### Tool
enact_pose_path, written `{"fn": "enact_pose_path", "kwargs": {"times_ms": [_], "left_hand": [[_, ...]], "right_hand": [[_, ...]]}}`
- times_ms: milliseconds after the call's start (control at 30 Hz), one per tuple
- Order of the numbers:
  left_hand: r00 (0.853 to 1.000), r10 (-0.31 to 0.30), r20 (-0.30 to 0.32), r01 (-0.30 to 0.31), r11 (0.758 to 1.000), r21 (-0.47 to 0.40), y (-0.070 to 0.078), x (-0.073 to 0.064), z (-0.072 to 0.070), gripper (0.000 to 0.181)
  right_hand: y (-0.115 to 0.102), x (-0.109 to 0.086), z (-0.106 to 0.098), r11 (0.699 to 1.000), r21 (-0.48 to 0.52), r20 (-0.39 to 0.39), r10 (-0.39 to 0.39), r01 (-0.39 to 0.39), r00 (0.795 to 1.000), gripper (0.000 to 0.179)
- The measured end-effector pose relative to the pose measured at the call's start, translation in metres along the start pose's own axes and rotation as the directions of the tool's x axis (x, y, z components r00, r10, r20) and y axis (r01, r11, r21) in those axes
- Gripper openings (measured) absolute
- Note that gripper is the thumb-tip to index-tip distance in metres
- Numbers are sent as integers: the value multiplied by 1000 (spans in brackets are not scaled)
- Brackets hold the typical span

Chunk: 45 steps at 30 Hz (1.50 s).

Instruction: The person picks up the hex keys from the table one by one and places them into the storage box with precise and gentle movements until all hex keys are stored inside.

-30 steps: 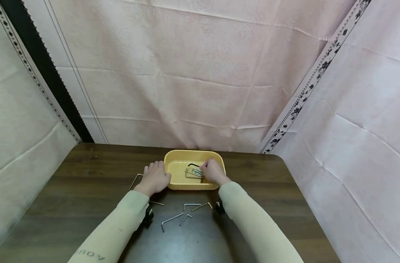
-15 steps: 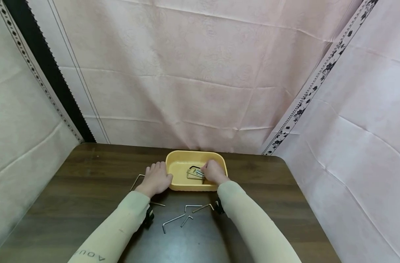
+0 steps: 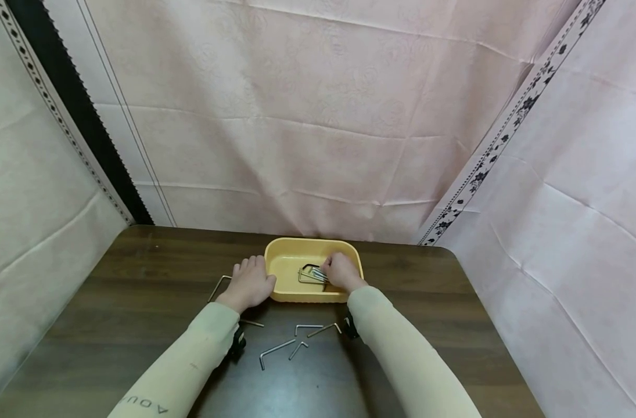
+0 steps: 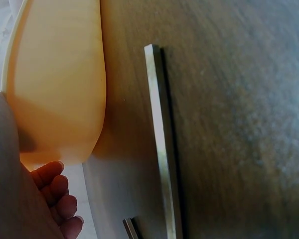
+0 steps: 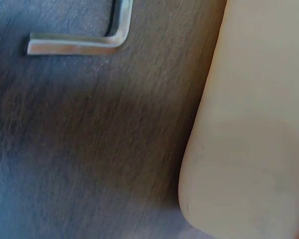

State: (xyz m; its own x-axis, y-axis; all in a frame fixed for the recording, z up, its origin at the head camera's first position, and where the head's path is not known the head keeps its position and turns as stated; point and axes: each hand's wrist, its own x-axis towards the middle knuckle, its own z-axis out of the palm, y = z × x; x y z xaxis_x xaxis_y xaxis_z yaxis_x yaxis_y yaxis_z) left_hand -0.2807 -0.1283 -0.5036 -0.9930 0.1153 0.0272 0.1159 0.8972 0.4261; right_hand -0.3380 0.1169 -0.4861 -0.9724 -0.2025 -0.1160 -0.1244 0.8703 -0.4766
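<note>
A yellow plastic tray (image 3: 291,296) stands at the back of the table. My left hand (image 3: 248,283) holds its left end, with the thumb over the rim and the fingers along the outside; the fingertips show in the left wrist view. Inside the tray, my right hand (image 3: 342,271) has curled fingers at a bunch of silver Allen keys (image 3: 319,274), whose ends stick out to its left. A black Allen key (image 3: 309,266) and a brass-toned one (image 3: 309,283) lie beside them. The right fingertips are hidden in the head view.
Several Allen keys lie on the brown wooden table (image 3: 155,325) in front of the tray, among them a long silver one (image 3: 277,347) and a small one (image 3: 298,349). Another Allen key (image 3: 219,284) lies left of my left hand. Pale cloth (image 3: 297,116) hangs behind the table.
The head view has shifted slightly. The black Allen key in the tray has turned a little beside the bunch. Both hands stay in nearly the same place.
</note>
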Motion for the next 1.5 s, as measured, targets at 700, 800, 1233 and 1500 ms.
{"fn": "enact_pose_path", "kwargs": {"times_ms": [700, 800, 1233, 1500], "left_hand": [[1000, 9, 8, -9, 1000, -9, 1, 0, -10, 39], [1000, 3, 12, -3, 1000, -9, 0, 0, -9, 40], [1000, 1, 13, 0, 1000, -11, -1, -1, -4, 42], [1000, 1, 20, 0, 1000, -17, 0, 0, -3, 43]], "right_hand": [[2, -50, -37, 904, 283, -13, -331, 321, 944, 23], [6, -64, -42, 888, 313, 15, -359, 336, 933, 28], [33, -110, -34, 841, 350, 93, -469, 412, 878, 25], [51, -122, -16, 873, 321, 167, -434, 368, 885, 30]]}}
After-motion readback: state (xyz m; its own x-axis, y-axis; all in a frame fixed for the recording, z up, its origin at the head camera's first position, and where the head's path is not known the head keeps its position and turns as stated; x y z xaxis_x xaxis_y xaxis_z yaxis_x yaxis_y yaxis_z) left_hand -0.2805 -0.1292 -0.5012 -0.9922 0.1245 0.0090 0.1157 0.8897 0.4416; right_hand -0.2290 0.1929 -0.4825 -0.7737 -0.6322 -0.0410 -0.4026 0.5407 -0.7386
